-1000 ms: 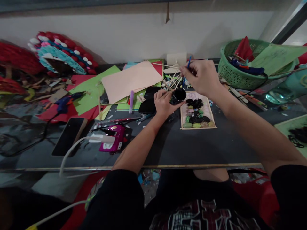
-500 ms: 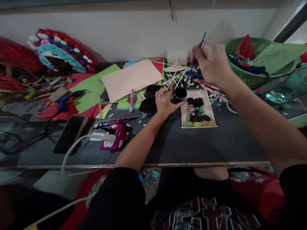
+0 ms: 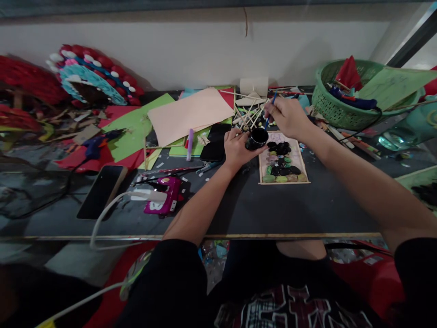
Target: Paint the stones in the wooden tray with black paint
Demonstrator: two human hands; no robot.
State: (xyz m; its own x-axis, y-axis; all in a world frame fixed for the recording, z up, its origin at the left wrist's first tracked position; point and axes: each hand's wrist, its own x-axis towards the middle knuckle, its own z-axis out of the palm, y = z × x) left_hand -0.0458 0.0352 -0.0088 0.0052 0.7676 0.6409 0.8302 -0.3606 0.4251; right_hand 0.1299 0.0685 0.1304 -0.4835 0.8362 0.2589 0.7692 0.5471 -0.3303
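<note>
My left hand [image 3: 236, 148] is closed round a small black paint pot [image 3: 256, 138] and tilts it just above the dark table [image 3: 280, 205]. My right hand [image 3: 288, 116] pinches a thin blue-handled brush [image 3: 272, 106], its tip pointing down at the pot's mouth. Right of the pot lies a small wooden-framed board [image 3: 283, 160] covered with black, green and pale pebbles. A heap of thin wooden sticks [image 3: 248, 111] lies just behind the pot.
Pink, green and red paper sheets [image 3: 189, 111] lie at the back centre. Two dark phones [image 3: 101, 189] [image 3: 214, 142], a magenta stapler-like tool [image 3: 165, 202] and a white cable [image 3: 112, 207] lie left. A green basket [image 3: 344, 95] stands back right; red-and-teal decorations [image 3: 87, 77] back left.
My right hand, raised high with the brush half a second ago, has come back down to the pot's mouth. My left hand has kept hold of the pot.
</note>
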